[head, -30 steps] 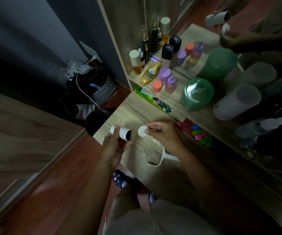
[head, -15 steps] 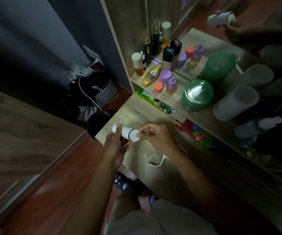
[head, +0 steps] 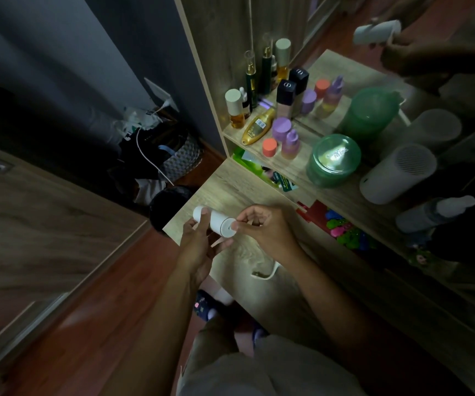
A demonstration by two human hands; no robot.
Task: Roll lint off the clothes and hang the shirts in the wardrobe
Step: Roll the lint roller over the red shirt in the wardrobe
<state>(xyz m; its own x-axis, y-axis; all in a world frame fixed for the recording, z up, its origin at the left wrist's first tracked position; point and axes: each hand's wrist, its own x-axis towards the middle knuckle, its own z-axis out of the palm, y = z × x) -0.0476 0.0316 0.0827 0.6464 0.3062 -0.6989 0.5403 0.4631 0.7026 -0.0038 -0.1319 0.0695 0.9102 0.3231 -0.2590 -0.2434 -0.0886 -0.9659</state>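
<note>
A white cylindrical lint roller (head: 215, 221) lies across my left hand (head: 199, 247), whose fingers wrap it from below above the wooden desk (head: 230, 192). My right hand (head: 262, 228) pinches the round end cap of the roller with thumb and fingertips. A white curved handle piece (head: 267, 273) lies on the desk just below my right wrist. No shirts or clothes for rolling are in view.
A shelf (head: 302, 167) behind the desk holds several bottles and jars, a green tub (head: 333, 160) and a white cylinder device (head: 397, 172). A mirror repeats them and my hands. A black bin (head: 167, 207) and bags (head: 170, 155) sit left on the floor. A wooden door (head: 30, 224) stands at left.
One second ago my right hand held the white cap apart from the roller's dark end. Now the cap sits on the roller's end and the dark band no longer shows.
</note>
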